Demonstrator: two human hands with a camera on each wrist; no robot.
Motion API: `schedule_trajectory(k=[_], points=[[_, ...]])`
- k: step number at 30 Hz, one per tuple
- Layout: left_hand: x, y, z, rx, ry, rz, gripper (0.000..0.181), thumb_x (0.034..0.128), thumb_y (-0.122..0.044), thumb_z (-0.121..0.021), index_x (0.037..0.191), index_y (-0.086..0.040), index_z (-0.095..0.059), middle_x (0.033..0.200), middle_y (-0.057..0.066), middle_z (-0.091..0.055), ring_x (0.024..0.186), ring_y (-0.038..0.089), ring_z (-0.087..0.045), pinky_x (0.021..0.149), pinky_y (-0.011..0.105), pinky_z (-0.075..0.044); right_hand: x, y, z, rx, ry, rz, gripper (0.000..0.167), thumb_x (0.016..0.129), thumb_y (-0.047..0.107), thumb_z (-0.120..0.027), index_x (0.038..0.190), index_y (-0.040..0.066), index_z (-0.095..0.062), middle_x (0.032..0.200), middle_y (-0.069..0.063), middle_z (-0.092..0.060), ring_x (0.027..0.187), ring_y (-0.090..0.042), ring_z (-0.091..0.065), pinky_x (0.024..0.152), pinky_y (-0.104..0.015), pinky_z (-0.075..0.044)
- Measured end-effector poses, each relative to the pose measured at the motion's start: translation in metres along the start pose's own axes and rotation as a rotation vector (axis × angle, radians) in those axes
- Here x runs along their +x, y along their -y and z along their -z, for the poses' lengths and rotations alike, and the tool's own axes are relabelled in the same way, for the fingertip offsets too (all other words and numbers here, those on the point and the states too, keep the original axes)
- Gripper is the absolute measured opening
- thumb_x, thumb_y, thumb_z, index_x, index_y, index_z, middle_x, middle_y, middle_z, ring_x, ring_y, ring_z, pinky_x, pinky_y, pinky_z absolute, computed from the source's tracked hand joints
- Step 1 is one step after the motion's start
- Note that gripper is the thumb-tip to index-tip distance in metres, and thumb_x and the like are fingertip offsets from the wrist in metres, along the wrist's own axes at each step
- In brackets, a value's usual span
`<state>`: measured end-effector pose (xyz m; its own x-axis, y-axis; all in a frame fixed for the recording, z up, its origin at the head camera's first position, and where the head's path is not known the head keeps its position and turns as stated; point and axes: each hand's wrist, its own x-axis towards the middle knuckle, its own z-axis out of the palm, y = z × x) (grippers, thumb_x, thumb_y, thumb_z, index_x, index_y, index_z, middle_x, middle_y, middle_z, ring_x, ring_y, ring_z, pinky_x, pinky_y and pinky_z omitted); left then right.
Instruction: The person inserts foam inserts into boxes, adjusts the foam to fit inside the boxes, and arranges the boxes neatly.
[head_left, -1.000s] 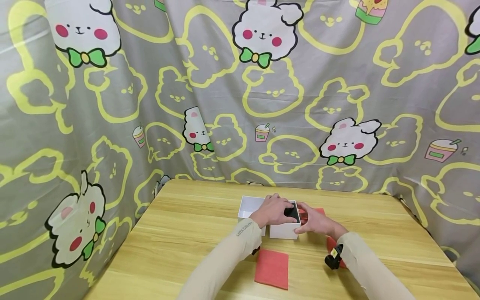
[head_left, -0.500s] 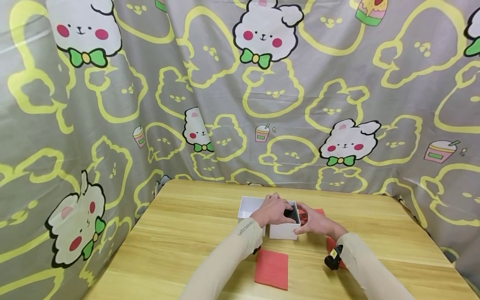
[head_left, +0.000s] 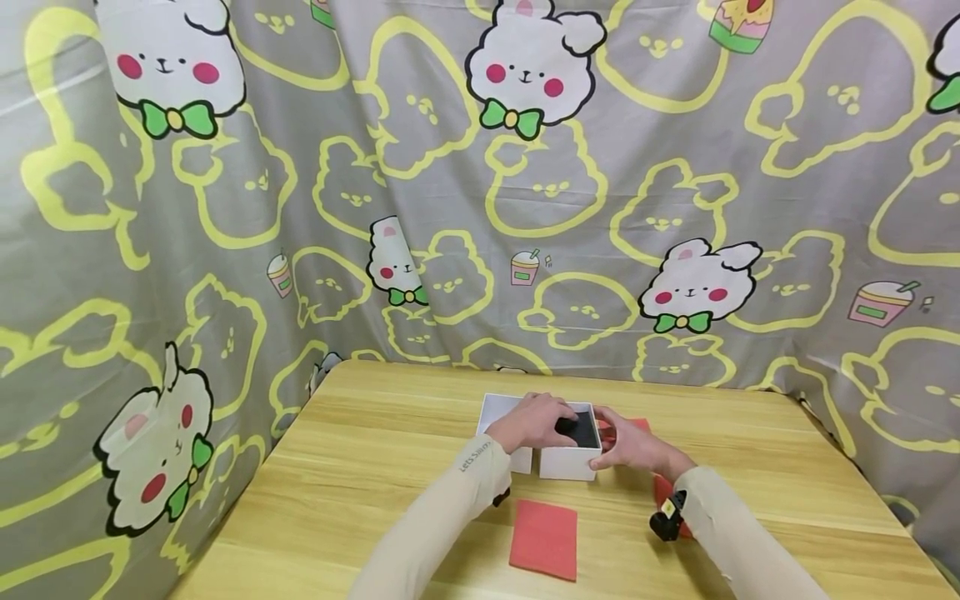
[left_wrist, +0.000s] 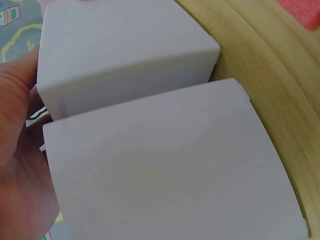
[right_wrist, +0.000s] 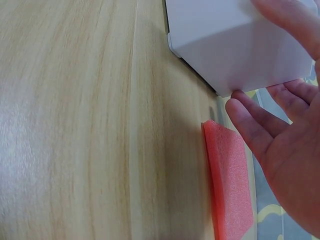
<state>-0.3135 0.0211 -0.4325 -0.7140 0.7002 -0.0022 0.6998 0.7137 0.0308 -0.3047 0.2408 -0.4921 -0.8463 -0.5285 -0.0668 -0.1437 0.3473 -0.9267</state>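
The head view has your left hand (head_left: 528, 421) arched over neighbouring sides of the left white box (head_left: 523, 462) and right white box (head_left: 567, 465), toward the worktop's (head_left: 375, 475) far edge, hard to tell if its half-open fingers pinch the dark piece (head_left: 582, 433) inside the right one. In the left wrist view, its fingertips vanish behind white walls. In the right wrist view, your right hand (right_wrist: 300, 150), fingers spread, holds the right white box, beside cut-off red foam (right_wrist: 231, 185).

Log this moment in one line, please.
left grip: over white boxes | right grip: holding right box | black piece: inside right box | nearest red sheet: flat on table
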Motion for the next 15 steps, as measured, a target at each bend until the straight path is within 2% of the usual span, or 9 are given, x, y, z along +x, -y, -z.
schedule_trajectory(k=[10,15], points=[[0.0005,0.006,-0.0073,0.017,-0.034,-0.014,0.046,0.0827,-0.052,-0.066,0.121,-0.027,-0.065,0.122,-0.011,-0.06,0.107,0.008,-0.053,0.095,0.035,-0.037,-0.0006,0.002,0.0001,-0.022,0.0,0.005,0.108,0.073,0.016,-0.083,0.147,-0.005,-0.008,0.139,-0.032,-0.034,0.119,-0.039,-0.047,0.092,-0.039,-0.045],[-0.0017,0.0084,-0.0051,-0.02,-0.041,-0.021,0.045,0.0829,-0.049,-0.068,0.12,-0.024,-0.066,0.12,-0.008,-0.061,0.108,0.008,-0.054,0.097,0.036,-0.036,0.0002,0.0001,0.0004,-0.016,0.005,0.008,0.106,0.073,0.014,-0.083,0.147,-0.004,-0.009,0.138,-0.031,-0.037,0.118,-0.037,-0.048,0.092,-0.037,-0.046]])
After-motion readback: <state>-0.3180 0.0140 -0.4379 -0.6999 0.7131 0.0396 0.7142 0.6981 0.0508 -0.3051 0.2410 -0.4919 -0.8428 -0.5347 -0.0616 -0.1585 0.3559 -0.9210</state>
